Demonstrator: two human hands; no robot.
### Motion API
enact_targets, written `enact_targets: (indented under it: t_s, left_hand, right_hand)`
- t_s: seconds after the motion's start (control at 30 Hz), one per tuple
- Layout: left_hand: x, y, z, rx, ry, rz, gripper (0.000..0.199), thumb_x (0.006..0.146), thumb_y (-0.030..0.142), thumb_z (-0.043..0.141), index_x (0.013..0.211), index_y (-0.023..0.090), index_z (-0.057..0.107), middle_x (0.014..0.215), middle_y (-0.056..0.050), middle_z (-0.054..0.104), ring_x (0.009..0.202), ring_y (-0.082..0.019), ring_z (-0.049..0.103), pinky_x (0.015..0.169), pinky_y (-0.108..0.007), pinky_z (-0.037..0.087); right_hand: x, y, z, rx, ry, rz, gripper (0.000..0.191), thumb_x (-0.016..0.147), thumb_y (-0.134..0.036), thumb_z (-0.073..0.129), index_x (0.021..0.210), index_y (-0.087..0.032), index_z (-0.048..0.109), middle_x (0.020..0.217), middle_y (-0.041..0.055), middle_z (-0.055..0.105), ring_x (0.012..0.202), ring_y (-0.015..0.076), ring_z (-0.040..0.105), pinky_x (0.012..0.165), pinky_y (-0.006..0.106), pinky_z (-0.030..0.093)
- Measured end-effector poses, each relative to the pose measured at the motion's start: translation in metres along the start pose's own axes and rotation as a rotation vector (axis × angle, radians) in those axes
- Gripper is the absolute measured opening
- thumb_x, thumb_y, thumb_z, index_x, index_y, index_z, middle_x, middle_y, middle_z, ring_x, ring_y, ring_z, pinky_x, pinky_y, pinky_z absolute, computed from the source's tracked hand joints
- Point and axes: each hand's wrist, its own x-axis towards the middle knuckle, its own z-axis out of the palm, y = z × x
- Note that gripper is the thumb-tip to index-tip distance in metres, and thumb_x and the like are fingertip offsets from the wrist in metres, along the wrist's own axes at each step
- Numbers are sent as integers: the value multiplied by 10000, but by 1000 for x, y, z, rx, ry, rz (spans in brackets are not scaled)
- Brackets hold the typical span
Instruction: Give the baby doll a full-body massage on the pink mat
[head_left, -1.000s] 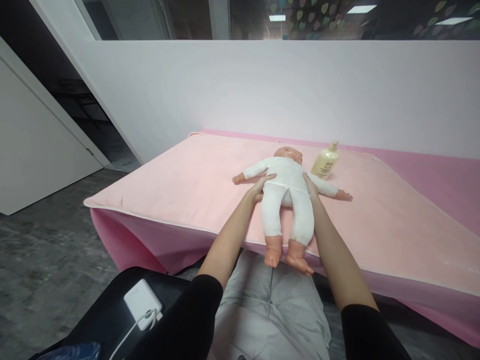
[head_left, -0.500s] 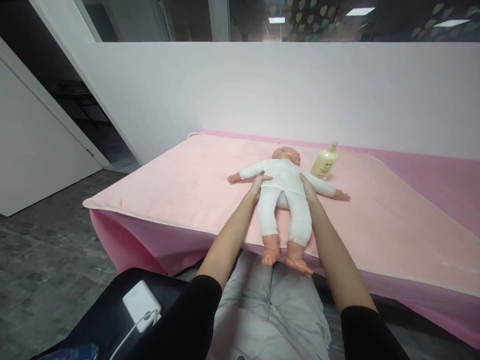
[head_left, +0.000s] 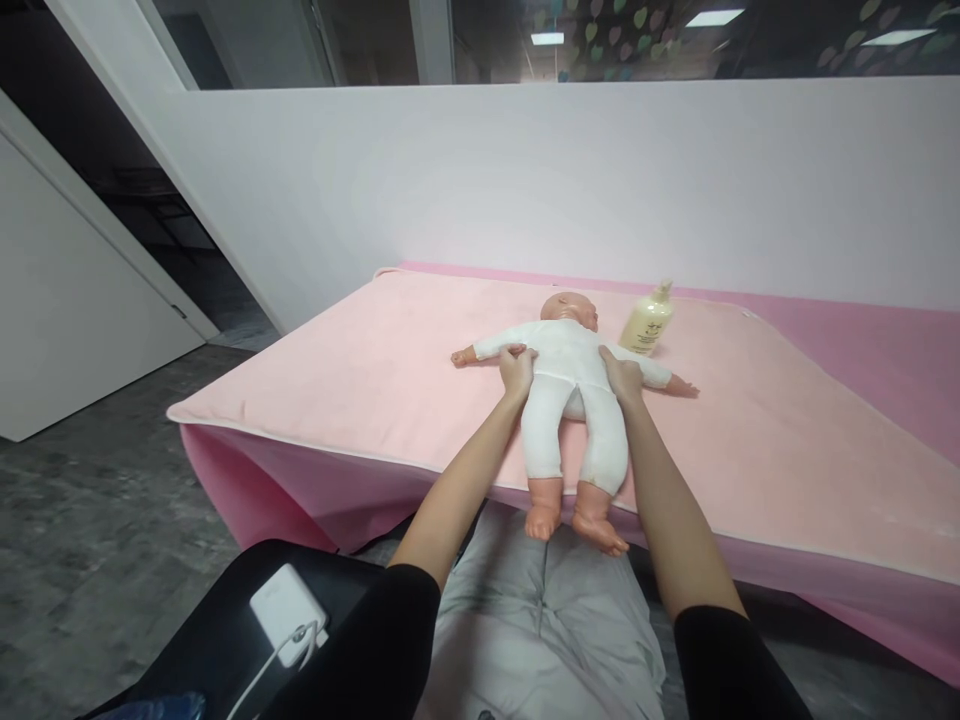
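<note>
Left hand (head_left: 517, 370) has curled tighter; right hand (head_left: 621, 374) clasps opposite side, doll (head_left: 566, 355) likely steady between. Bottle (head_left: 646, 322) beyond my right grip.

White-suited doll (head_left: 568, 350), arms outspread

I can count one doll (head_left: 566, 350), one bottle (head_left: 646, 322), two hands (head_left: 517, 370) (head_left: 621, 375), one black chair (head_left: 214, 625), one white device (head_left: 283, 605) and one cable (head_left: 251, 685).
</note>
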Motion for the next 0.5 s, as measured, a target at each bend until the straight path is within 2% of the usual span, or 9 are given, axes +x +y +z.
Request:
enact_targets:
  t_s: [0.07, 0.13, 0.2, 0.27, 0.33, 0.37, 0.5]
  left_hand:
    - [-6, 6, -4, 72, 89, 195, 215, 716, 126, 545, 917, 194, 517, 1046, -66, 615, 972, -183, 606, 934, -337, 472]
    - [-12, 9, -6, 104, 63, 411, 266, 733, 94, 501, 974, 200, 539, 1100, -72, 607, 1003, -174, 600, 896, -304, 492]
    - [-16, 9, -6, 140, -94, 603, 348, 737, 79, 500, 1054, 201, 575, 1163, -73, 620, 1095, -179, 586, 953, -306, 482]
    - [-18, 5, -5, 217, -319, 712, 403, 746, 83, 517, 1119, 203, 611, 1214, -66, 640, 1171, -192, 570, 1055, -339, 433]
    - [-16, -2, -4, 287, -474, 698, 387, 764, 94, 526, 1113, 196, 657, 1235, -63, 657, 1201, -203, 571, 1110, -367, 393]
    - [-13, -5, -3, 300, -503, 654, 360, 778, 103, 522, 1088, 192, 680, 1228, -62, 667, 1197, -204, 580, 1115, -374, 392]
    - [-2, -14, -2, 205, -442, 405, 278, 806, 131, 516, 968, 187, 735, 1140, -44, 714, 1134, -192, 626, 1089, -366, 429]
  right_hand:
    - [9, 7, 0, -148, 27, 41, 460, 804, -560, 615, 560, -172, 567, 519, 74, 487, 651, 214, 507, 692, 346, 419]
    - [15, 13, 2, -257, 91, 19, 483, 804, -596, 569, 545, -188, 565, 538, 78, 498, 673, 227, 521, 715, 346, 415]
    - [18, 18, 5, -257, 159, -24, 489, 825, -592, 519, 542, -195, 555, 554, 84, 517, 689, 232, 532, 723, 339, 413]
    - [20, 23, 8, -207, 210, -32, 486, 852, -555, 481, 525, -198, 528, 557, 84, 530, 678, 223, 532, 720, 327, 411]
    - [23, 28, 11, -117, 257, -18, 461, 863, -497, 476, 515, -196, 511, 556, 73, 539, 651, 202, 525, 706, 308, 412]
    - [25, 30, 13, -52, 274, 0, 441, 863, -466, 479, 519, -193, 514, 557, 65, 545, 633, 188, 521, 692, 296, 415]
    - [32, 35, 17, 286, 244, 120, 347, 852, -379, 467, 585, -175, 554, 544, 22, 551, 510, 131, 487, 548, 244, 404]
